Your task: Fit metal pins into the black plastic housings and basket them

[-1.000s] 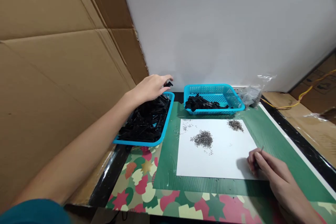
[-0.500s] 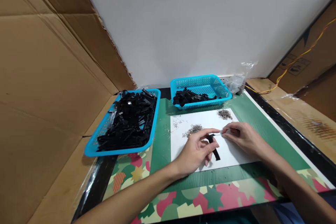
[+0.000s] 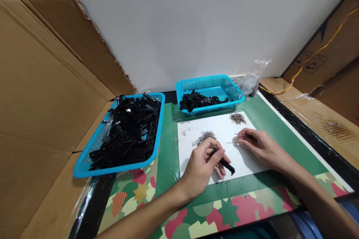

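Note:
My left hand (image 3: 206, 162) is closed around a small black plastic part (image 3: 226, 165), whose hooked end points toward the table's front edge. To its right, my right hand (image 3: 256, 143) pinches a thin metal rod (image 3: 239, 134), its tip sticking out to the left; the rest of it is hidden in the fingers. Both hands are over a white sheet (image 3: 224, 129). Just beyond my left hand lies a pile of tiny metal pieces (image 3: 206, 136), and a second pile of small metal pieces (image 3: 237, 118) sits near the sheet's far right corner.
A blue basket (image 3: 160, 130) heaped with black plastic parts stands at the left. Another blue basket (image 3: 221, 91), partly filled with black parts, is at the back. Beside it is a clear plastic bag (image 3: 250, 84). Cardboard walls (image 3: 42, 82) flank the table; a yellow cable (image 3: 305, 61) hangs at the right.
The black part has been turned in my left hand, so its end now points to the lower right. My hands have come farther apart, with the rod's tip away from the part.

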Demonstrator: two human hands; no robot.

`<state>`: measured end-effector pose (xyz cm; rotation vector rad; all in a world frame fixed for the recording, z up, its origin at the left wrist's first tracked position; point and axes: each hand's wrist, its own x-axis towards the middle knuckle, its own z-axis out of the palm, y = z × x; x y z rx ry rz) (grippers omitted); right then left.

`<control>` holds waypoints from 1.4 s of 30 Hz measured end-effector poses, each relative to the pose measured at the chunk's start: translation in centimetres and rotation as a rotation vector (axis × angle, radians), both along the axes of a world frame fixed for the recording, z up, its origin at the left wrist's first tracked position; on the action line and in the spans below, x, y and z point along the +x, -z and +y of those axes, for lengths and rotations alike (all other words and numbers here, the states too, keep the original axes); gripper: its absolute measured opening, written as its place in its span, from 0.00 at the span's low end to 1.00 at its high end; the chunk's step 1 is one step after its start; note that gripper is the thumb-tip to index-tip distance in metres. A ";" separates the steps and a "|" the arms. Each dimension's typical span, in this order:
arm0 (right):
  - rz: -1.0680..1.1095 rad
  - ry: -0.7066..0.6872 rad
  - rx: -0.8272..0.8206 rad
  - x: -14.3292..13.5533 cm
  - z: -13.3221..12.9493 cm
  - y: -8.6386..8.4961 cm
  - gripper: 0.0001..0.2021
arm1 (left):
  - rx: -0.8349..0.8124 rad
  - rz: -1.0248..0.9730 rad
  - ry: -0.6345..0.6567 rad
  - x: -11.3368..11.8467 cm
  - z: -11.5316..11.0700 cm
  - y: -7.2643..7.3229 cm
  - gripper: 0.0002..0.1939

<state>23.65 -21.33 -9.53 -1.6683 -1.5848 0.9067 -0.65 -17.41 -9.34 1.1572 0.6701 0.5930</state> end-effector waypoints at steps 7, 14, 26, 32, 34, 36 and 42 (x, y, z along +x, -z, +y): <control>-0.203 -0.052 0.000 0.2 0.7 0.7 0.11 | 0.040 0.069 0.020 -0.4 0.2 -0.1 0.19; -0.186 -0.018 0.029 0.1 0.7 0.2 0.13 | -0.068 -0.036 0.056 -0.4 0.4 -0.5 0.25; -0.236 -0.054 -0.015 0.1 1.3 -0.3 0.13 | -0.035 -0.009 0.093 -0.8 0.9 -1.1 0.18; -0.001 -0.066 -0.015 -0.1 0.5 -0.9 0.16 | -0.066 0.000 0.093 -1.1 1.0 -0.5 0.09; 0.145 -0.048 0.012 -0.7 -0.2 -1.5 0.17 | -0.059 -0.011 0.089 -1.0 1.1 -0.2 0.11; 0.259 -0.034 0.030 -1.7 -0.9 -2.2 0.17 | -0.050 -0.007 0.086 -0.9 1.1 -0.2 0.13; 0.474 -0.074 0.031 -4.9 -2.2 -2.6 0.15 | 0.075 -0.006 0.091 -0.7 1.1 -0.4 0.16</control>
